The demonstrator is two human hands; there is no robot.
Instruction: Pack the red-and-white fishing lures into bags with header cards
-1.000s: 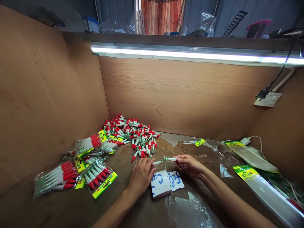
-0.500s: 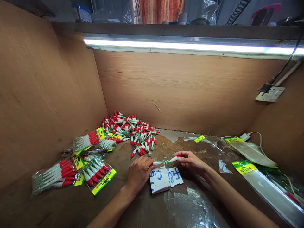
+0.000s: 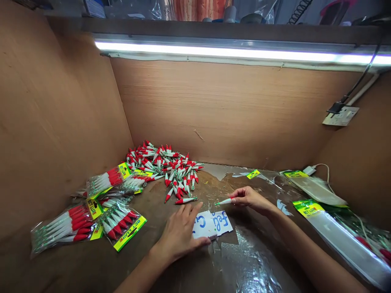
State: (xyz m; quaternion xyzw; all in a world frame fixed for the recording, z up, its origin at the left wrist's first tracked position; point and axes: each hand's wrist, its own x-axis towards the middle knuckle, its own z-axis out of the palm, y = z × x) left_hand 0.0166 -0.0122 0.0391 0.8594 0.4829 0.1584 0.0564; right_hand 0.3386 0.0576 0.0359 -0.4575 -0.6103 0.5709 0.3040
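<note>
Between the thumb and fingers of my right hand [image 3: 249, 199] is a red and white fishing lure [image 3: 224, 201], its green tinsel end pointing left. My left hand [image 3: 182, 228] is open, fingers spread, at the left edge of a folded white card [image 3: 212, 224] with blue handwriting. Just beyond the left fingertips lies a single fishing lure [image 3: 185, 200], apart from my hand. Behind it is a heap of the same red and white lures [image 3: 165, 162] with green tinsel ends.
Packed bags of lures [image 3: 122, 224] with yellow-green labels lie at the left. Flat clear bags [image 3: 339, 232] are stacked at the right, near a white cable. A small yellow label [image 3: 253, 174] lies toward the back. A wooden wall and lit tube [image 3: 229, 53] stand behind.
Both hands held lures end to end above the card. Now they are apart: the left has opened, and one lure lies in front of the heap. The view has shifted slightly.
</note>
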